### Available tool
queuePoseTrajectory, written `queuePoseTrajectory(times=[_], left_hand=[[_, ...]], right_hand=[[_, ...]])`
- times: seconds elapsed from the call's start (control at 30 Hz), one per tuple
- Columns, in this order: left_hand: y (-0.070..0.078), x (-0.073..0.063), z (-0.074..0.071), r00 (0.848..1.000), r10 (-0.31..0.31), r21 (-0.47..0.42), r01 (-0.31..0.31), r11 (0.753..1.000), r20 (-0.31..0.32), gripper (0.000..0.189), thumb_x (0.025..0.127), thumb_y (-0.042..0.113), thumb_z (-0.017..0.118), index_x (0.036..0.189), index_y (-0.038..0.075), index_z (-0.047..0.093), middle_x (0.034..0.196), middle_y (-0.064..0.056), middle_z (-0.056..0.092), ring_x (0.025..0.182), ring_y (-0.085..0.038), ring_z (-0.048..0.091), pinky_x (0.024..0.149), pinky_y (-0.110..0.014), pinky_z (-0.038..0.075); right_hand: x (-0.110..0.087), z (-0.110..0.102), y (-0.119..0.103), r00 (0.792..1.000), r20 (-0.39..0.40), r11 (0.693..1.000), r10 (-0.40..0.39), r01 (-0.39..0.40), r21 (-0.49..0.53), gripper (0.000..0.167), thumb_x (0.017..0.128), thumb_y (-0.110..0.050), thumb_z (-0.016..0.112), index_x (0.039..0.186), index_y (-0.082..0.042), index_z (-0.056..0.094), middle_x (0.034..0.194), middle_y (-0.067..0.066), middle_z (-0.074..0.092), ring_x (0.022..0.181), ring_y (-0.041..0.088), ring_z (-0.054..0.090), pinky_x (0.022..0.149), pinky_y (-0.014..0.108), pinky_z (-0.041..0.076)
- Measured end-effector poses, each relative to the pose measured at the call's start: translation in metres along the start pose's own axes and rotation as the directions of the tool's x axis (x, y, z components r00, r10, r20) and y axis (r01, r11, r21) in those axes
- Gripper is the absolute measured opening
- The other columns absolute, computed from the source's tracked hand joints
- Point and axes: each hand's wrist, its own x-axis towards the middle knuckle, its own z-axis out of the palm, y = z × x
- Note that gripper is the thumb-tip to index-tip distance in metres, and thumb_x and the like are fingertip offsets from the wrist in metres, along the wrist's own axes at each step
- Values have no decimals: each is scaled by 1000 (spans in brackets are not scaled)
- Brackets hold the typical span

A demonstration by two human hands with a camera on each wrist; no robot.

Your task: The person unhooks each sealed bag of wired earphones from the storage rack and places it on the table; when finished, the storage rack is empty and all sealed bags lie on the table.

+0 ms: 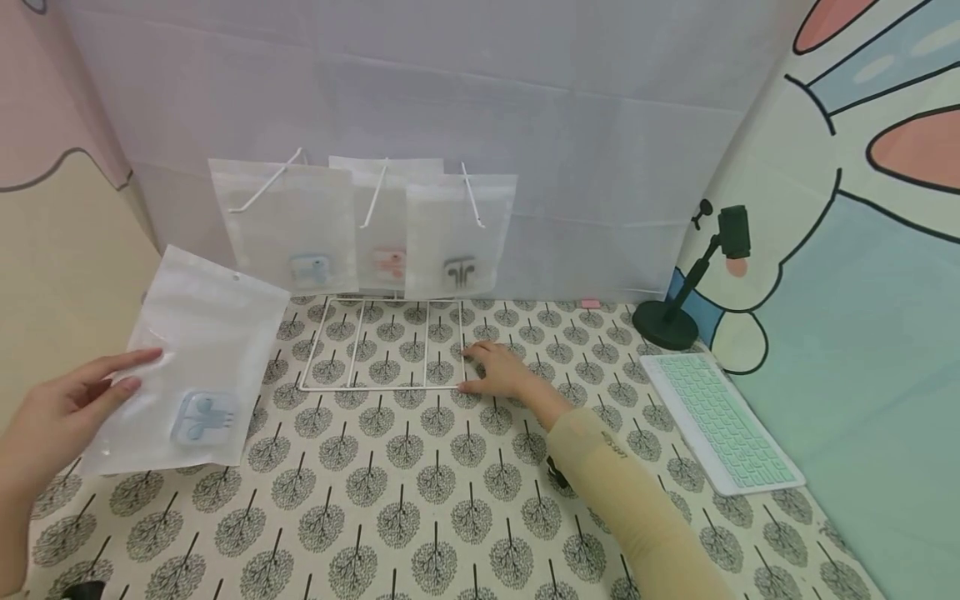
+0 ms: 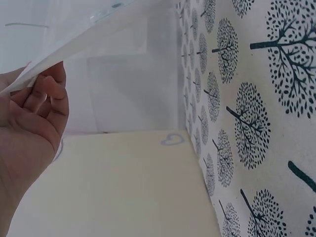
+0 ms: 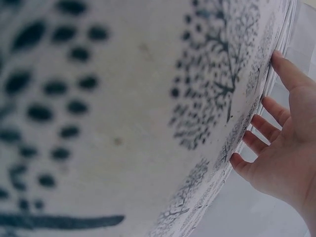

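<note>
My left hand (image 1: 67, 421) pinches the left edge of a frosted zip bag (image 1: 206, 342). Inside the bag, near its bottom, lies a pale blue earphone set (image 1: 204, 418). In the left wrist view the fingers (image 2: 55, 94) curl at the edge of the bag. My right hand (image 1: 498, 372) rests at the right side of a white wire rack's base (image 1: 382, 388), its fingers apart. The right wrist view shows those fingers (image 3: 266, 129) spread and touching the tablecloth; the rack is hard to make out there. Three similar bags hang on the rack's hooks, holding blue earphones (image 1: 311, 269), pink earphones (image 1: 390, 263) and black earphones (image 1: 459, 271).
A mint-green keyboard (image 1: 723, 421) lies at the right of the tree-patterned tablecloth (image 1: 435, 517). Behind it stands a black phone stand (image 1: 666, 323). A small pink piece (image 1: 590, 304) sits at the back edge, before a pale curtain (image 1: 585, 167).
</note>
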Motion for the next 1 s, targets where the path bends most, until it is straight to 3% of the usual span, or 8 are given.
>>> queuePoseTrajectory(times=[0.13,0.27,0.37,0.43,0.53,0.67,0.87,1.0], left_hand=[[-12,0,-2,999,-52,-17,52,999,12,49,91,16,64,138,22,50,98,30,52,58,-1,47,44,-22,36],[-18,3,-7,994,-99,52,97,994,44,65,88,22,69,144,31,39,137,10,47,64,20,38,47,-15,35],[-26,7,-10,985,-143,96,134,986,92,75,86,26,71,147,36,30,157,-5,15,79,29,33,54,-13,45],[-30,11,-12,981,-150,113,136,984,125,80,85,27,72,149,34,25,156,-19,13,81,21,45,54,-16,47],[-36,17,-14,976,-143,198,109,974,167,86,84,30,72,151,25,18,153,-27,12,99,-21,61,72,-42,51],[-43,28,-15,972,-97,262,38,964,214,93,82,28,73,150,8,13,146,-39,13,107,-65,33,79,-73,29],[-55,45,-9,964,-39,253,-30,967,263,103,75,23,79,148,-3,11,140,-45,15,124,-66,14,98,-75,10],[-60,56,-1,962,-56,322,-34,946,267,109,72,32,81,147,-6,12,135,-47,21,119,-66,22,93,-75,19]], right_hand=[[2,2,1,1000,2,1000,3,-3,-10,72,83,-53,65,141,-18,43,149,11,35,134,35,35,110,52,28],[2,2,1,1000,4,1000,3,-3,-9,72,83,-53,64,141,-18,42,149,10,35,134,35,35,110,52,28],[1,1,0,1000,6,1000,6,-6,-13,72,83,-53,64,142,-19,42,149,10,35,134,34,35,110,52,28],[1,1,0,1000,6,1000,6,-6,-15,72,83,-53,64,142,-18,42,149,10,35,134,35,35,110,53,28],[0,0,0,1000,5,1000,2,-2,-18,71,83,-52,64,141,-18,42,149,11,35,134,35,35,109,53,29],[0,0,0,1000,0,1000,-6,6,-11,70,84,-51,64,141,-16,43,148,12,36,133,36,37,109,53,29],[0,1,1,1000,8,1000,1,-1,-12,70,84,-51,63,141,-17,42,149,11,35,133,35,36,109,54,28],[0,0,0,1000,7,1000,2,-2,-9,70,84,-51,64,142,-17,42,149,11,35,134,35,36,109,54,28]])
